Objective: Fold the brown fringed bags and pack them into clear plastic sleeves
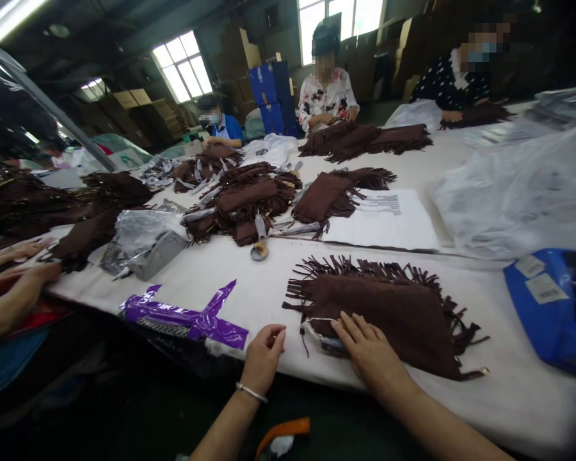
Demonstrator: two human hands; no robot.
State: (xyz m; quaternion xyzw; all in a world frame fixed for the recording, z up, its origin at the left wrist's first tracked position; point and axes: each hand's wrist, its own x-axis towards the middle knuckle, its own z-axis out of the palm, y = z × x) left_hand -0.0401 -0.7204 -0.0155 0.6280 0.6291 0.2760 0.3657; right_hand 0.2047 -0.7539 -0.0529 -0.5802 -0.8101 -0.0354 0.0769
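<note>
A brown fringed suede piece [393,307] lies flat on the white table [249,282] in front of me. My right hand [367,349] rests on its near left corner with fingers stretched flat, beside a small clear tag or packet with a cord [324,339]. My left hand [264,358], wearing a thin bracelet, sits at the table's front edge with fingers curled loosely and thumb touching them; nothing shows in it. A purple plastic strip [187,317] lies just left of it.
Piles of the same brown fringed pieces [254,198] cover the middle of the table. A blue plastic bag [552,307] and clear plastic bags [518,192] lie at right. Another person's hands [19,269] rest at far left; three people sit across the table.
</note>
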